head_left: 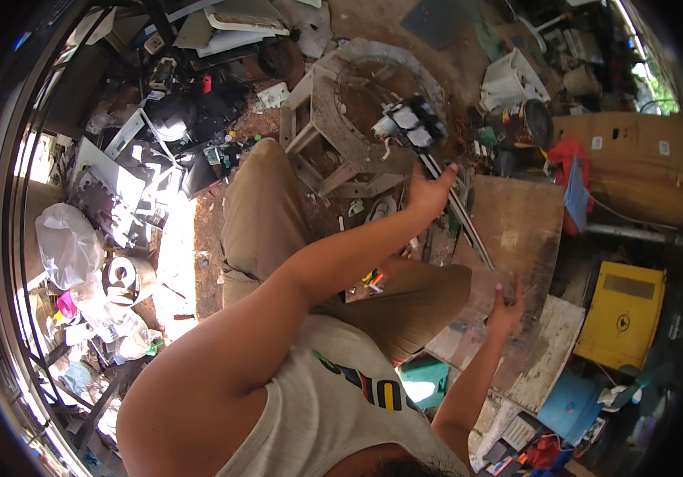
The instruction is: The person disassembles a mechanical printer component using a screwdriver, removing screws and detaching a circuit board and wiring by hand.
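Note:
My left hand (430, 195) is closed around a long, thin metal rail (465, 219). At the rail's far end sits a black and white mechanism (414, 123), whose exact kind I cannot make out. The rail slants from this block toward my right, its near end over a brown wooden board (526, 219). Just beyond that near end is my right hand (506, 312), fingers apart, with nothing visible in it. A gap shows between its fingertips and the rail.
A worn frame with a round rim (321, 131) stands ahead. Scrap electronics (178, 119) and a plastic bag (69, 245) lie left. To the right are a cardboard box (635, 155), a yellow box (621, 314), a blue container (570, 407) and a white bin (512, 79).

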Motion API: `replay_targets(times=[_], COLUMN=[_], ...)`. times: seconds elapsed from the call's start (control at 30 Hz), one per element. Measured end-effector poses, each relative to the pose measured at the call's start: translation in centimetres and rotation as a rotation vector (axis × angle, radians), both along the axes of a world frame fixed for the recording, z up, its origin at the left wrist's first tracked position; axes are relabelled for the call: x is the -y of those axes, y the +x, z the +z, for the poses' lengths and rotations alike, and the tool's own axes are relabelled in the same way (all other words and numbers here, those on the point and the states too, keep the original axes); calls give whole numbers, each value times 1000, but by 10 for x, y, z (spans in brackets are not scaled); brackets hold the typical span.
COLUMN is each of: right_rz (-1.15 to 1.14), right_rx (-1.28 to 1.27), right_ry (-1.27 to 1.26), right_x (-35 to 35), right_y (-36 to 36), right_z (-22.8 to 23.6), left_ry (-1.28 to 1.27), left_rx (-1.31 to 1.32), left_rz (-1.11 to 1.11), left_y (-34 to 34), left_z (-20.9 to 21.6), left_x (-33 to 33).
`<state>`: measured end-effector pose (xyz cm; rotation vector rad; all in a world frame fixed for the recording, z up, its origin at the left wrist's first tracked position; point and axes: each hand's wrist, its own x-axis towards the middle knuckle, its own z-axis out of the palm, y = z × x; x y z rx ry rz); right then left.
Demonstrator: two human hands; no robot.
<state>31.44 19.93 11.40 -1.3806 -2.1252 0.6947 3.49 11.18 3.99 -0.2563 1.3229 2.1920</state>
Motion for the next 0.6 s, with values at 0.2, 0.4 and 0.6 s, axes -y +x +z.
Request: replay_targets(times=[0.2, 0.4, 0.6], right_rz=[-95, -40, -17], right_rx=[-50, -71, -98], right_ry=[-45, -47, -61], right_x=[5, 16, 17], right_y=[4, -9, -4], right_z=[0, 5, 7], left_ry=[-98, -169, 195], left_rx=[-738, -827, -512], left_rz=[2, -25, -111], left_y=[-37, -41, -46], left_z=[13, 29, -18], left_x=[31, 59, 23])
